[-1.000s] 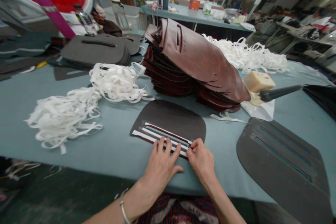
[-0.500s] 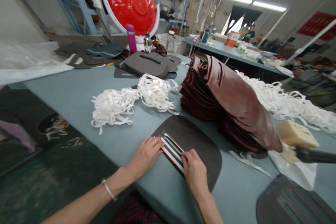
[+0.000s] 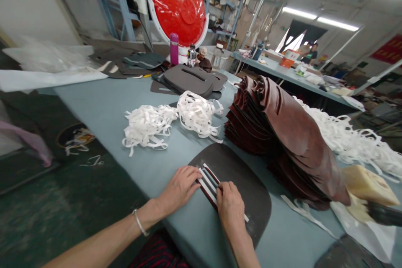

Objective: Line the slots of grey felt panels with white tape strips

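Note:
A dark grey, rounded panel (image 3: 256, 194) lies flat at the table's near edge, with a slot cut through it. White strips (image 3: 207, 186) run along the slot, with a reddish-brown edge showing beside them. My left hand (image 3: 180, 188) is at the slot's far-left end, its thumb and fingertips closed on the end of a white strip. Further down the slot, my right hand (image 3: 231, 207) has its fingers curled and pressed on the strips. The right hand covers the slot's near end, where a bit of white strip pokes out beyond it.
Behind the panel sit two tangles of white tape (image 3: 149, 127). A tall folded stack of brown leather pieces (image 3: 292, 134) stands at right, beside a yellowish block (image 3: 369, 184). Grey slotted panels (image 3: 188, 79), a purple bottle (image 3: 173, 49) and a red round fan (image 3: 179, 6) are further back.
The view has shifted, so the scene sits further right. My right hand has moved slightly along the slot, and a bit of white strip now shows past it. My left hand stays at the far end.

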`<state>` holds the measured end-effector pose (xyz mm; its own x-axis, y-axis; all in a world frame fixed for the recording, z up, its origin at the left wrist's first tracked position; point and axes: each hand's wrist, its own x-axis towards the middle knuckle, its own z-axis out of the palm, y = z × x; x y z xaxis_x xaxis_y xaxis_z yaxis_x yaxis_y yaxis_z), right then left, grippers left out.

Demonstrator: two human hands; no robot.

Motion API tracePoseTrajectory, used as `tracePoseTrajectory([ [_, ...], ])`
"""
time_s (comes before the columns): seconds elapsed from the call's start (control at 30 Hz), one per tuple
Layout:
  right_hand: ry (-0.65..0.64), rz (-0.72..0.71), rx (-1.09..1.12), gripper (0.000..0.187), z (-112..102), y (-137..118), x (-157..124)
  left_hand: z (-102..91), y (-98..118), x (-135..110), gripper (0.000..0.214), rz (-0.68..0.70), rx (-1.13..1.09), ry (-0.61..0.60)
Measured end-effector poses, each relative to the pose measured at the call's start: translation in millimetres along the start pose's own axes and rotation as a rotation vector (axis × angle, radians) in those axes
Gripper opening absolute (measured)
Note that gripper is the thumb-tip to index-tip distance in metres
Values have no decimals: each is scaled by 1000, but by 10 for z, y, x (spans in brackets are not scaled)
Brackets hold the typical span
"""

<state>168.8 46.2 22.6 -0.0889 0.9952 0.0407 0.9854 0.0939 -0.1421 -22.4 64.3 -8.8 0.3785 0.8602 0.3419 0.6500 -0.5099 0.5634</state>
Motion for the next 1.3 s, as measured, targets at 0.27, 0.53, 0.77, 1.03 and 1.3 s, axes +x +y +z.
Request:
tracePoseTrajectory([
  [0.27,39,-45,54,14,47,-209,267,-39,47,3,22,-25,-24,-8],
  [0.53,86,-143,162,21,166,-202,260,-66,83,72,46,-89,23,-52],
  [0.77,180,-298,185,23,229,-166,205,-93,57,82,31,-50,77,-72],
  [1.03,228,-424,-135,24,253,-285,107,-97,70,76,32,107,281,-122],
  [1.3,219,-434,-84,31,171,291,-421,-34,-1,42,33,166,279,-126],
])
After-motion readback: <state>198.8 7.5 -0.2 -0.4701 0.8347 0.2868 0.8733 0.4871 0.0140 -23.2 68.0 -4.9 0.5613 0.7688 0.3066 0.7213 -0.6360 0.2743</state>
